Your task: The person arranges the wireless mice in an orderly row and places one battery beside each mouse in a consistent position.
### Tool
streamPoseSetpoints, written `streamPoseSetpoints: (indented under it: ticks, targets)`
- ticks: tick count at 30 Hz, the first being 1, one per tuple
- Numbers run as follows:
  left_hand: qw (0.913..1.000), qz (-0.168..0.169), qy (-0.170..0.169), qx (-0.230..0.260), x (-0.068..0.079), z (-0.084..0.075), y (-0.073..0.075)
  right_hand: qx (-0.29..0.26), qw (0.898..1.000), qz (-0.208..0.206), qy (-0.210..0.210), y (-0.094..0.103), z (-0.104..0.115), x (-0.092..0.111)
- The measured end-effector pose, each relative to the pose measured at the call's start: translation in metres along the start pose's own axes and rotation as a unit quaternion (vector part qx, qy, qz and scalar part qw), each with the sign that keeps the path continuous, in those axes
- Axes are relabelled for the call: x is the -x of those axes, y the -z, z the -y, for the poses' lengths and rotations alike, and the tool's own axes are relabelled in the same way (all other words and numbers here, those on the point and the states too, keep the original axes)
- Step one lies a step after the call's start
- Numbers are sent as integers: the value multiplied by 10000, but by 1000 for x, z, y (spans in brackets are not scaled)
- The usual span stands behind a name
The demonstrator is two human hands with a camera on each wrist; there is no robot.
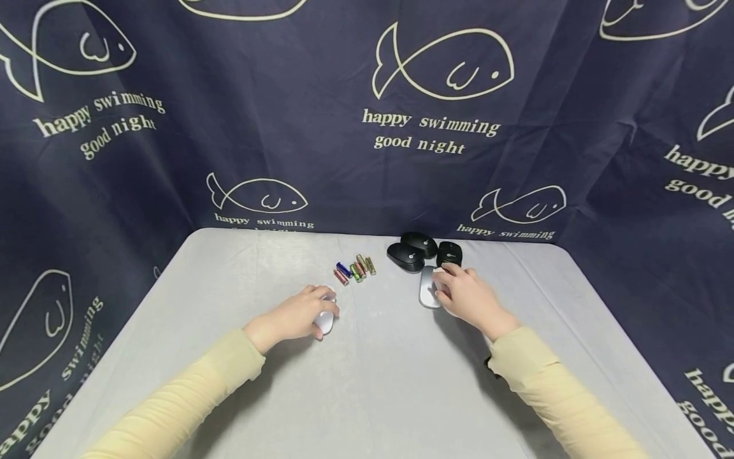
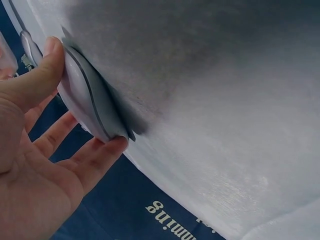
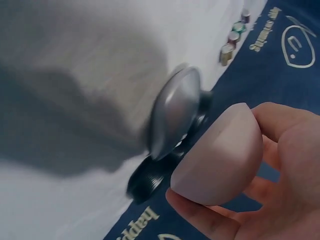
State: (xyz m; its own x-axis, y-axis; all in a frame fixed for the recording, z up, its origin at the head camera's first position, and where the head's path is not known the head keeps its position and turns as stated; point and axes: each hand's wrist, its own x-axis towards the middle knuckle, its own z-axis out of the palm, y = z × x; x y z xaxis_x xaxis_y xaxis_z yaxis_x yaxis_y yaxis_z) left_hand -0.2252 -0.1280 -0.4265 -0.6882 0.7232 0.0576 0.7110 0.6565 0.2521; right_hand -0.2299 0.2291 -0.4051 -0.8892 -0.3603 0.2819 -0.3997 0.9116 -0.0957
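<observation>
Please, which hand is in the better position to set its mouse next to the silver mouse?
Probably the right hand: it holds a pale mouse close beside the silver mouse. The left hand grips a white mouse farther from it, nearer the batteries.

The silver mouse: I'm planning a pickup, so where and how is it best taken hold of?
Probably pinch the silver mouse across the middle of its long sides, coming from above and its near end. It is longer than wide, with a domed top; black mice sit beyond its far end, and the pale mouse is held close by its right side in the head view.
</observation>
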Motion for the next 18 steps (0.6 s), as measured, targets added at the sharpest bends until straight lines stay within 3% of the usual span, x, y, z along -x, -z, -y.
streamPoseSetpoints:
  ticks: [7,18]
  targets:
    - [9999,101,60,-75,-1,0,2,-65,9996,-129,224,1,18,-5]
    - [9998,144,54,-92,-2,0,3,-136,9999,-42,66,0,43,-8]
